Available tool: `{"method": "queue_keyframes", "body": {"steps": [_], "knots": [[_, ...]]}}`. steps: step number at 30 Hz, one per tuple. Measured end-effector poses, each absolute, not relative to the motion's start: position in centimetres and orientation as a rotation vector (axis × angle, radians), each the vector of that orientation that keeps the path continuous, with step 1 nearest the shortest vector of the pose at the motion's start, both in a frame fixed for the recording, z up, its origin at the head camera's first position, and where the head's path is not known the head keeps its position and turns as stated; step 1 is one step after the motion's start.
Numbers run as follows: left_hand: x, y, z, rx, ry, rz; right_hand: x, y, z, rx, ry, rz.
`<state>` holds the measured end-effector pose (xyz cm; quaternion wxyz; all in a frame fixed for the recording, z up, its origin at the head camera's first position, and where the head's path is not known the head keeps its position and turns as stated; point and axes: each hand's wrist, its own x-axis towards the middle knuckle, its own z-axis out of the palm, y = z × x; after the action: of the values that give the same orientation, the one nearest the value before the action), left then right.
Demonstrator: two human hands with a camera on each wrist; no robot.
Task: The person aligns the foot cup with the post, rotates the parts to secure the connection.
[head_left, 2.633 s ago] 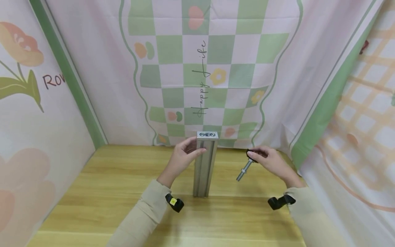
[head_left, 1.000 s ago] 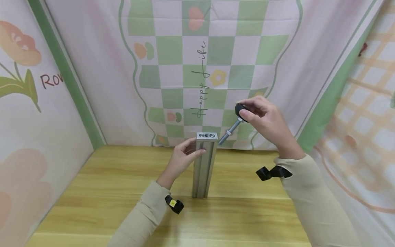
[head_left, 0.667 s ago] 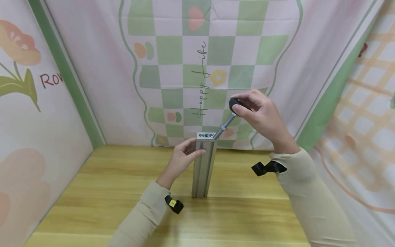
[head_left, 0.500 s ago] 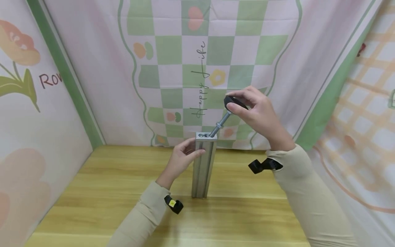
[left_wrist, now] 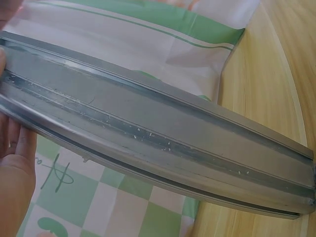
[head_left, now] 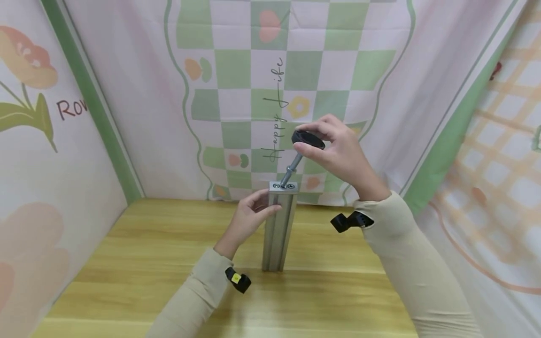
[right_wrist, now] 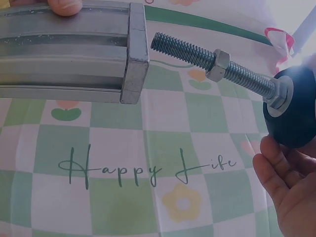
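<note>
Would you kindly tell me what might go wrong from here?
The bolt leans over the plate, so it might enter crooked. The post stands on its narrow end, so a sideways push could tip it if the left hand loosens. The nut partway along the bolt may limit how far it goes in.

A small cloth-walled booth [head_left: 131, 70], the kind of building unclear: behind the fingers [head_left: 315, 126] hangs a checked curtain [head_left: 302, 70] lettered "Happy Life", with flower-printed cloth [head_left: 46, 159] to their left, orange-checked cloth [head_left: 503, 150] to their right, and a wood-grain tabletop [head_left: 148, 249] below them
</note>
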<state>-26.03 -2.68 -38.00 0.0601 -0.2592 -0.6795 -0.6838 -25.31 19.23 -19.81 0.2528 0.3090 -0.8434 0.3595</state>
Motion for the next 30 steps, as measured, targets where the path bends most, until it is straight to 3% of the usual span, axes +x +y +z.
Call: {"method": "queue_keyframes", "body": {"steps": [30], "knots": [[-25.9,-2.7,-38.1,-0.812,-2.058,-2.073,-24.9,17.7,-18.7,0.996,-2.462,0.803]]}}
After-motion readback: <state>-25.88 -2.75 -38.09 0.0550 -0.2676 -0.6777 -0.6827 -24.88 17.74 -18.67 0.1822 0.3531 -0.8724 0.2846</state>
